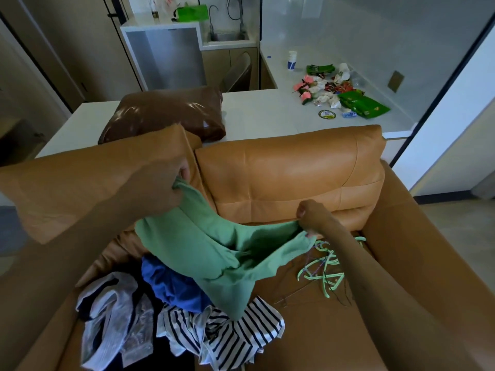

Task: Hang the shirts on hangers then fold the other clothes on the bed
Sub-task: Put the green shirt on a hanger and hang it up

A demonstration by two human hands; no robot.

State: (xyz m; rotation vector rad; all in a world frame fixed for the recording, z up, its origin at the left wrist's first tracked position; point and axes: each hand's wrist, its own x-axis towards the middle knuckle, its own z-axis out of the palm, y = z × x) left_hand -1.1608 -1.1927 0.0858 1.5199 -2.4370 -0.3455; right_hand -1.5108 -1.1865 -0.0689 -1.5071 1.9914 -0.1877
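Note:
A green garment (214, 253) hangs between my two hands above the tan leather sofa (289, 172). My left hand (163, 183) grips its upper end, raised in front of the left back cushion. My right hand (312, 216) pinches another edge lower down on the right. Under the garment lies a pile of clothes: a blue piece (171, 285), a navy-and-white striped one (235, 336) and a pale patterned one (112, 317). A tangle of light green hangers (325, 266) lies on the seat just right of the garment, partly behind my right forearm.
Behind the sofa runs a white counter (267, 113) with a brown cushion (166, 113) on the left and a scatter of snack packets (337, 89) on the right. A sink (227, 36) stands further back. The sofa's right armrest (428, 236) borders the seat.

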